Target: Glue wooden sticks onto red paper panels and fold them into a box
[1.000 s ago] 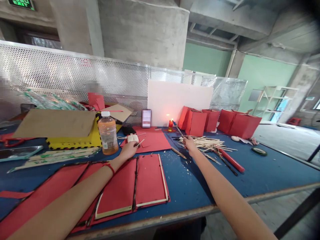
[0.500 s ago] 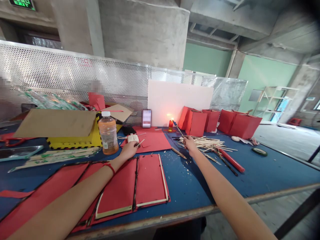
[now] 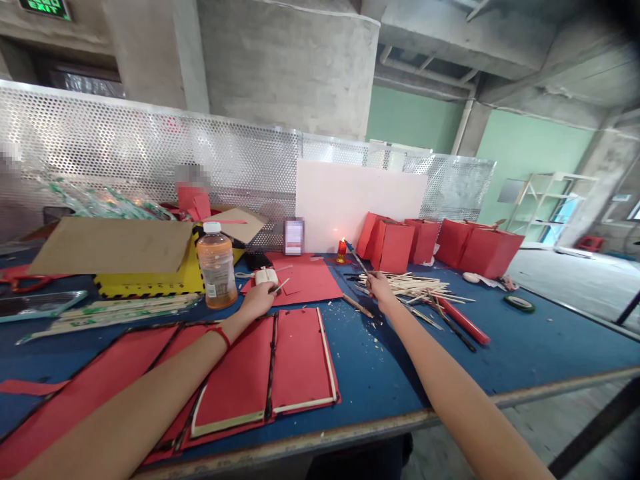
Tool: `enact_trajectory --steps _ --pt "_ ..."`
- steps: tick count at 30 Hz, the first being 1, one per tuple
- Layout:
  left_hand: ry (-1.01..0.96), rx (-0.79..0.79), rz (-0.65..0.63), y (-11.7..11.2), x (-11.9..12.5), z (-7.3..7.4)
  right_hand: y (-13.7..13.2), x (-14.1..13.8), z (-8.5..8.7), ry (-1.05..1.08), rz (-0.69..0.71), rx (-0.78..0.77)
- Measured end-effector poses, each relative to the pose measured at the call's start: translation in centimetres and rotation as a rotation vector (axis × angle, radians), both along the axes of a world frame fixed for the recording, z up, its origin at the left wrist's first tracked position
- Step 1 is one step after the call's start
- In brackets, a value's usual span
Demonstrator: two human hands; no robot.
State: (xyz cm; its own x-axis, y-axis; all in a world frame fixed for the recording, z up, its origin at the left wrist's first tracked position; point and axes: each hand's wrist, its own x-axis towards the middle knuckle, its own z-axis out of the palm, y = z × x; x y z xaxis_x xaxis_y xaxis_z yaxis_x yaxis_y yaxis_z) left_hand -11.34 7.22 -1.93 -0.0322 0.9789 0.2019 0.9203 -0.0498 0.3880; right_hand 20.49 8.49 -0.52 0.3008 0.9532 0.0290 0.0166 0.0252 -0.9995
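Observation:
My right hand (image 3: 381, 289) is closed around a thin wooden stick (image 3: 357, 261) and holds its far tip at the flame of a small red candle (image 3: 342, 249). My left hand (image 3: 257, 298) rests on the blue table (image 3: 500, 353), pinching a short stick (image 3: 281, 286) next to a small white object (image 3: 266, 275). Below my arms lie red paper panels (image 3: 280, 363) framed with sticks. A heap of loose sticks (image 3: 417, 287) lies just right of my right hand.
An orange drink bottle (image 3: 216, 265) stands by a yellow cardboard box (image 3: 145, 257). Red paper bags (image 3: 440, 247) line the back right before a white board (image 3: 357, 197). A red tube (image 3: 463, 320) and a tape roll (image 3: 519, 303) lie at right. A phone (image 3: 293, 237) stands upright.
The candle's glow has dimmed and shrunk. My right hand has shifted very slightly; my left hand has not moved.

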Motion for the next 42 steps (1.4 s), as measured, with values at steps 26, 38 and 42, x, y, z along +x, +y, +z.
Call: enact_trajectory --steps 26,38,42 --pt "-0.087 0.044 0.024 0.6 -0.3 -0.5 -2.2 -0.2 2.7 0.028 0.257 0.388" --pt "-0.230 0.118 0.127 0.2 -0.4 -0.4 -10.1 -4.4 11.7 -0.185 -0.029 1.079" --pt "-0.207 0.111 0.136 -0.2 -0.2 -0.1 -10.8 -7.4 13.7 -0.218 -0.037 1.120"
